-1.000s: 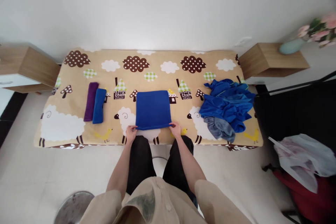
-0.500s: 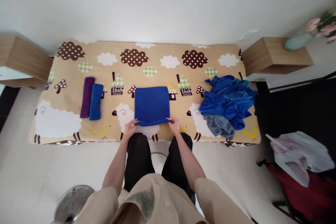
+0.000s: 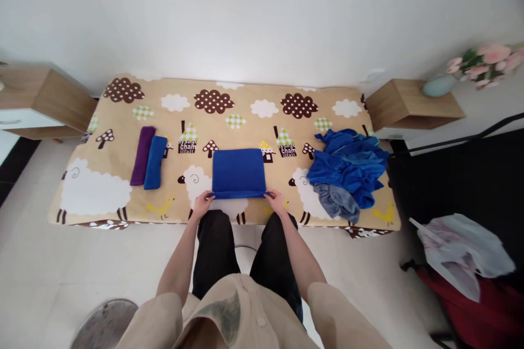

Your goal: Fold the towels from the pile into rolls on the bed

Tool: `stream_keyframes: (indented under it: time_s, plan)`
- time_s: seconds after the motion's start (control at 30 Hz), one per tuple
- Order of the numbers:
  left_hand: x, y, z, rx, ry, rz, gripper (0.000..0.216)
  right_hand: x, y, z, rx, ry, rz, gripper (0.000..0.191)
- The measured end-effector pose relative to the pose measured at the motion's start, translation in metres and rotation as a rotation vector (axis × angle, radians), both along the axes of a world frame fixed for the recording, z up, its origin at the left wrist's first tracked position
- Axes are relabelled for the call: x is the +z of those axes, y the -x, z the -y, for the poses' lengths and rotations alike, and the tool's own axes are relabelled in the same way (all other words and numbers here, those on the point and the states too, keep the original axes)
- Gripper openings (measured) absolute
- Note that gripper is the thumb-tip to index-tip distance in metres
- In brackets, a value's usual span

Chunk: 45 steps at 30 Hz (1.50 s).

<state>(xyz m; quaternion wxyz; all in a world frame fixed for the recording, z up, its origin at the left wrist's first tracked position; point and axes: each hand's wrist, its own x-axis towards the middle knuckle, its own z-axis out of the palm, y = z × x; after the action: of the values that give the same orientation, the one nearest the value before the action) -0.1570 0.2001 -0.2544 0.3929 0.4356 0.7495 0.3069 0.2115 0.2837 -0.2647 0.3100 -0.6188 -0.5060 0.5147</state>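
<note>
A blue towel (image 3: 239,170) lies flat as a rectangle on the bed in front of me, its near edge turned up in a narrow strip. My left hand (image 3: 202,204) pinches the near left corner of that strip. At the near right corner, my right hand (image 3: 275,201) pinches the other end. Off to the left, a rolled purple towel (image 3: 143,156) and a rolled blue towel (image 3: 155,162) lie side by side. On the right is a crumpled pile of blue towels (image 3: 347,163), with a grey-blue towel (image 3: 337,202) at its near side.
The bed carries a patterned beige sheet (image 3: 245,133). Wooden nightstands stand at the left end (image 3: 61,98) and right end (image 3: 426,101); the right one holds a vase (image 3: 440,85) of pink flowers. A white plastic bag (image 3: 466,245) lies at right. A round metal stool (image 3: 104,324) stands below left.
The towel's near edge has been turned up into a narrow folded strip. Both hands still pinch its near corners. The camera view has shifted slightly.
</note>
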Motion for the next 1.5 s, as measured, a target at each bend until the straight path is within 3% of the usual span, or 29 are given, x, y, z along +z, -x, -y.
stream_keyframes:
  time_s: [0.27, 0.57, 0.77, 0.97, 1.13, 1.23, 1.37, 1.43, 1.5]
  plan:
    - [-0.026, -0.010, -0.012, 0.140, 0.082, 0.147, 0.050, -0.019, -0.002, -0.009, 0.004, 0.037, -0.017, 0.027]
    - [-0.039, -0.018, -0.013, 0.286, 0.123, 0.036, 0.032, -0.047, 0.003, -0.020, -0.060, 0.047, 0.155, 0.026]
    - [-0.039, -0.018, -0.009, 0.363, 0.126, -0.026, 0.034, -0.047, 0.006, -0.018, -0.097, 0.019, 0.202, 0.028]
    - [-0.040, -0.019, -0.010, 0.349, 0.111, -0.073, 0.032, -0.044, 0.007, -0.019, -0.085, -0.004, 0.228, 0.027]
    - [-0.026, -0.014, -0.012, 0.265, 0.037, -0.158, 0.036, -0.029, 0.000, -0.029, -0.047, -0.020, 0.191, 0.025]
    - [-0.016, -0.008, -0.001, 0.066, -0.092, -0.297, 0.040, -0.016, -0.012, -0.024, 0.025, -0.100, 0.247, 0.031]
    - [-0.016, -0.002, 0.014, -0.337, -0.177, -0.341, 0.034, -0.008, -0.018, 0.003, 0.439, -0.344, 0.457, 0.041]
    - [-0.018, -0.002, 0.013, -0.449, -0.134, -0.357, 0.040, -0.009, -0.010, 0.015, 0.689, -0.445, 0.553, 0.050]
    - [-0.018, -0.003, 0.008, -0.514, -0.061, -0.415, 0.049, -0.011, 0.002, 0.020, 0.839, -0.501, 0.644, 0.057]
